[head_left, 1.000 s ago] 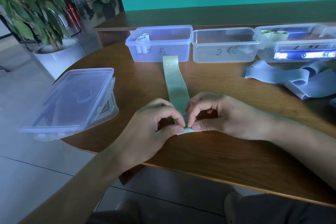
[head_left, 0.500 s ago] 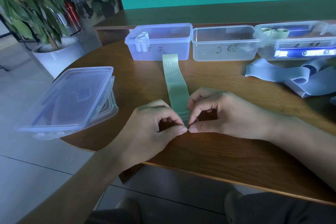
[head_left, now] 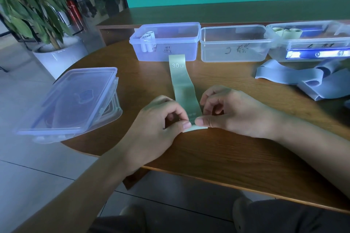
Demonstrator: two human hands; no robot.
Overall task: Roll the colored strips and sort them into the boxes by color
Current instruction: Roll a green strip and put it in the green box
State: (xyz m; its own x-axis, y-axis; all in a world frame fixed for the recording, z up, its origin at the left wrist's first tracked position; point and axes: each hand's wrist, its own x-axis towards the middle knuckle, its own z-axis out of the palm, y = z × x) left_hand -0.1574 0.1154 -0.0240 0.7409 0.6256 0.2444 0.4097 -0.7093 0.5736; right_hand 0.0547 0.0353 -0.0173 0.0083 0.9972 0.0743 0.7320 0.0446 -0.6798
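Both hands are pinching the near end of the pale green strip [head_left: 182, 89], left hand [head_left: 159, 121] and right hand [head_left: 233, 111] each with thumb and curled fingers closed on it, right at the table's [head_left: 217, 157] middle, with the rest of the strip running flat toward 12 o'clock until it touches the left box [head_left: 166, 42]. Biggest risk imo: the first tuck looks loose, so it could spring open or roll crooked if one thumb pushes harder. The stretchy material probably wants to unwind. Around it: middle box [head_left: 236, 43] at 1 o'clock, right box [head_left: 310, 41] further right with rolls already inside, a pile of blue strips [head_left: 312, 79] at 2 o'clock, stacked lids [head_left: 75, 100] at 9 o'clock. Nothing sits in the rolling path except that left box at the strip's far end.
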